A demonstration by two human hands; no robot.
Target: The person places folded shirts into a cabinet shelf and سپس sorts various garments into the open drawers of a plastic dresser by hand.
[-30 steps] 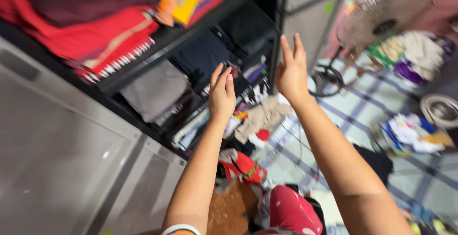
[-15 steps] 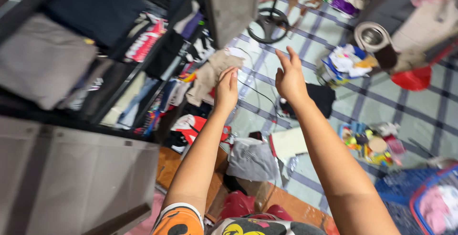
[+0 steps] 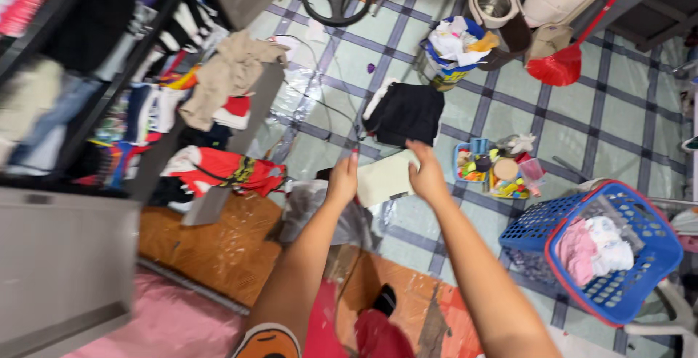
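Both grips empty: left hand, right hand above pale board

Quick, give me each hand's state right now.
Left hand: open, holding nothing, stretched out over the pale flat board on the floor.
Right hand: open, empty, above the same board's edge.

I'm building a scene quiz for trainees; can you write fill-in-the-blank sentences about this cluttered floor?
1. Both bare hands, left hand and right hand, are held out with nothing in them, above a pale flat ____.
2. The plastic laundry basket at right is ____.
3. The crumpled black garment lies on the ____ floor.

Missing words: board; blue; tiled
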